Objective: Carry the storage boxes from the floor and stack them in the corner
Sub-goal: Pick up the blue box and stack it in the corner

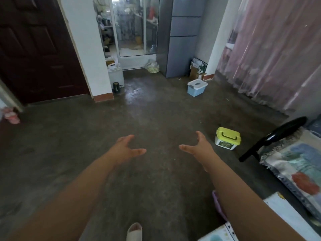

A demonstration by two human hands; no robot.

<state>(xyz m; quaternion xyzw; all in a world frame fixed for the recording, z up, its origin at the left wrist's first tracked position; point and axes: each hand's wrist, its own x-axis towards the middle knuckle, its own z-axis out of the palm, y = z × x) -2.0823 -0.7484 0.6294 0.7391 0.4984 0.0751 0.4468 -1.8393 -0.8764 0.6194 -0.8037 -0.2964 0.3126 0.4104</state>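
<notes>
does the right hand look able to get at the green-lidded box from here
Probably yes, with a step closer: the right hand is open and empty, and only bare floor lies between it and the green-lidded box.

One wide-angle camera, worn on the person's head, faces forward and down across the concrete floor [156, 110], tilted steeply enough that a shoe [134, 231] shows at the bottom centre. The left hand [127, 148] and right hand [199, 147], fingers spread, reach in from the lower edge to mid-frame, near the lens. The room's far end lies along the top: a dark door [34, 49] upper left, a glass door [135, 26] top centre, a pink curtain [269, 49] upper right.
</notes>
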